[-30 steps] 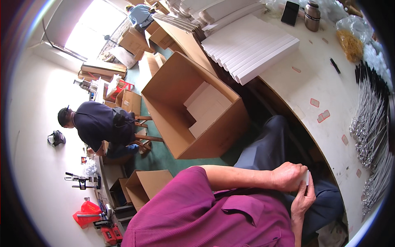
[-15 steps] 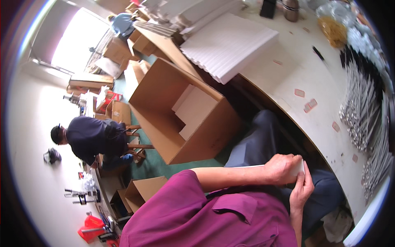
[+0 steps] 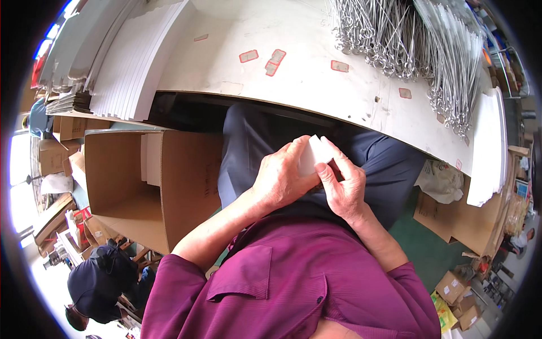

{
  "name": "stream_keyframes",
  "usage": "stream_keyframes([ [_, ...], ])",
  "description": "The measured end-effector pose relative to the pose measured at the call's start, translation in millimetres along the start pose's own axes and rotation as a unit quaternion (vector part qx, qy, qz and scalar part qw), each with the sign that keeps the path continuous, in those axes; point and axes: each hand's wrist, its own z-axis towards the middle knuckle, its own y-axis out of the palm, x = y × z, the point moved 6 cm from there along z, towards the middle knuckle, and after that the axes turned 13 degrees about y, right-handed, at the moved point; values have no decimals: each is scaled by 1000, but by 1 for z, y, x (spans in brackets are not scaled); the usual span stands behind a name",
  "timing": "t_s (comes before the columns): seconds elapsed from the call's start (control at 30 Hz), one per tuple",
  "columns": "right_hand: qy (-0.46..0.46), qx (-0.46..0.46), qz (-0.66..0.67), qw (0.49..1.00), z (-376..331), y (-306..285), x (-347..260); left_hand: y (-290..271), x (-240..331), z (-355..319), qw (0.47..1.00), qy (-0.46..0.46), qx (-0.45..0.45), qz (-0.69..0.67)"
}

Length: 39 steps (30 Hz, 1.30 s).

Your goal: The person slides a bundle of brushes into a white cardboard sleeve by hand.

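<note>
Now white piece (image 3: 314,156) plainer in two-handed grip (image 3: 281,176) (image 3: 347,191)

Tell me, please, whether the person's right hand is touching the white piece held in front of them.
Touching: the head view shows the right hand with its thumb tip against the white piece, no gap between.

No readable text — carton marks (image 3: 211,176) too faint.

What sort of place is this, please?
Probably a workshop or packing room: looped metal wires lie in bundles on the table, with stacked white pieces and an open cardboard box nearby.
</note>
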Motion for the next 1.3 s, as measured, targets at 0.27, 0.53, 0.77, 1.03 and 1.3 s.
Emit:
stream_keyframes([
  [0.27, 0, 0, -6, 1000, -7, 0, 3, 4, 4, -6, 1000, 2, 8, 28],
  [0.53, -41, 18, -43, 998, -9, 4, 4, 8, -3, -8, 1000, 12, 9, 19],
  [0.77, 59, -25, 45, 997, 5, 4, 17, 10, -4, 0, 997, 3, -4, 77],
  [1.03, 178, -18, 180, 967, 21, -29, 19, -17, 13, -9, 998, 16, -24, 48],
  [1.3, 33, 74, 8, 997, 66, -64, -1, -82, 9, -15, 984, 47, 52, 162],
])
